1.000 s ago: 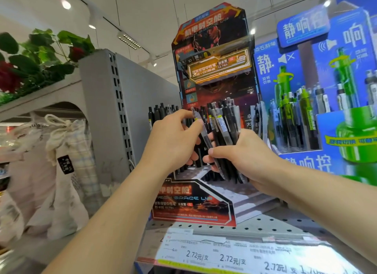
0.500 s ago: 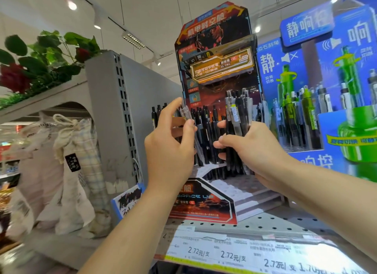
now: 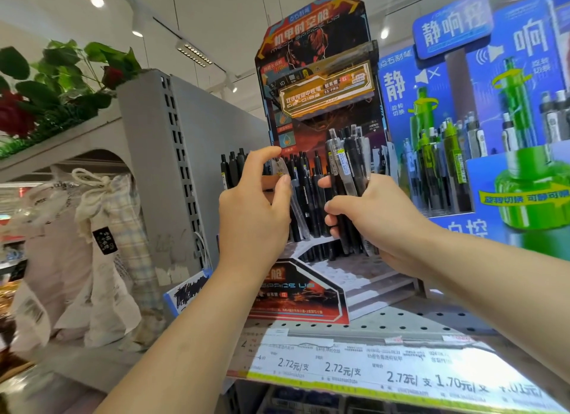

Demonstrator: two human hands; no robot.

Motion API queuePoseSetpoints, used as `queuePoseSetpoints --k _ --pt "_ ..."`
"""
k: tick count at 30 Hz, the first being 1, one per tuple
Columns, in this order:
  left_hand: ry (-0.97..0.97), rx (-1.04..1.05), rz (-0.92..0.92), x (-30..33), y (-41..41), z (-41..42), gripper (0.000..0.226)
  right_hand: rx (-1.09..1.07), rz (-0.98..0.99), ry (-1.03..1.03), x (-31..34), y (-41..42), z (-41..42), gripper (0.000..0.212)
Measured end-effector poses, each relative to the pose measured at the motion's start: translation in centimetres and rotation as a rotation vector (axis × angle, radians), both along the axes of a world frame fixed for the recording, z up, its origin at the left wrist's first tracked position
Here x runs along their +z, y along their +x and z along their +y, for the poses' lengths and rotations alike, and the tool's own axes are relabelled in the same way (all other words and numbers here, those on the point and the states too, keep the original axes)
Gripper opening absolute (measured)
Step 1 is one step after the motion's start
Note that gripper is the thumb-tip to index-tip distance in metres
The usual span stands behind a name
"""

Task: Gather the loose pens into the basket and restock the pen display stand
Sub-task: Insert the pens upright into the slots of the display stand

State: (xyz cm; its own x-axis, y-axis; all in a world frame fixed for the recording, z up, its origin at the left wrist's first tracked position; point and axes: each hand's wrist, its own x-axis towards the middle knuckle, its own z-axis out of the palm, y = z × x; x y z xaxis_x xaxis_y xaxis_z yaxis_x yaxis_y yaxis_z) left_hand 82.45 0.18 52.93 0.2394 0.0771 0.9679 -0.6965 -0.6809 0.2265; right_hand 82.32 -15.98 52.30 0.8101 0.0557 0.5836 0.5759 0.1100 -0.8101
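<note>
Head cam: right hand (image 3: 379,216) has a whole bunch of pens (image 3: 348,173) gripped upright, fingers wrapped around the barrels, right in front of the red-and-black pen display stand (image 3: 314,58). Left hand (image 3: 253,210) is pinching one clear pen (image 3: 288,194) between thumb and fingertips, tip angled down among the black pens already standing in the stand's slots. The stand sits on a perforated shelf (image 3: 401,319) with price tags (image 3: 342,369) along the front edge.
</note>
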Motion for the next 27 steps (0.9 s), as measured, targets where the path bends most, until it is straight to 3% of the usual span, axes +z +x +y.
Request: queuePoseSetpoints --k 4,11,17,22,27 --pt "0.038 0.046 -0.002 0.1 -0.2 -0.2 0.042 0.005 0.011 -0.007 -0.1 0.2 0.0 0.030" --pt "0.084 0.096 -0.037 0.0 -0.1 -0.2 0.039 0.011 0.010 0.000 -0.3 0.3 0.2 0.030" --pt "0.241 0.214 0.192 1.0 -0.2 -0.5 0.067 0.007 0.015 0.032 -0.3 0.1 0.2 0.004" --pt "0.326 0.294 0.335 1.1 -0.6 -1.1 0.069 -0.013 0.047 0.075 -0.2 0.2 0.2 0.021" --pt "0.379 0.345 0.383 1.6 -0.4 -1.2 0.072 -0.002 0.046 0.073 -0.4 -0.1 0.2 0.008"
